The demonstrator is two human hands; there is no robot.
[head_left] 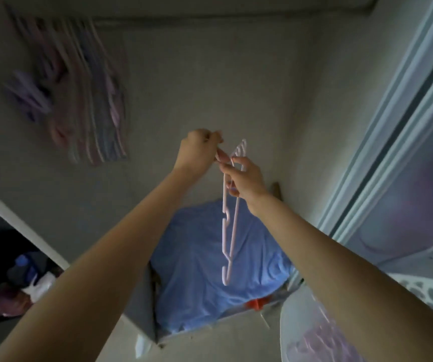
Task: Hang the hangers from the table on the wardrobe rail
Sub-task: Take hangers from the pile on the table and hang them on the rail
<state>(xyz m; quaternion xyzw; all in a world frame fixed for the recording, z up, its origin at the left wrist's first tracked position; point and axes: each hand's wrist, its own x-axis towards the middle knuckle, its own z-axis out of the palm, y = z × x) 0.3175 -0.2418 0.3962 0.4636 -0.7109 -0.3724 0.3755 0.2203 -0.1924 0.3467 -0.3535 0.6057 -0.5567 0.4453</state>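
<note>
Dim, grey-toned indoor view with low contrast and a bluish cast. Softest, brightest light up and to the right of the hands, along the pale sliding door frame (403,105). Darkest at lower left, below the left forearm, where clutter sinks into near-black shadow. Heavy motion blur up and to the left of the left hand (197,152), smearing the hanging hangers (79,95) into pink, purple and white streaks. Sharper at centre: both hands, the right hand (246,178) and the white hanger (229,226) fairly crisp, slightly soft at edges. Blue cloth (197,270) beneath the hands evenly lit, gentle fold shadows. Wide-angle stretching of forearms and bending of straight lines toward the borders. No glare.
</note>
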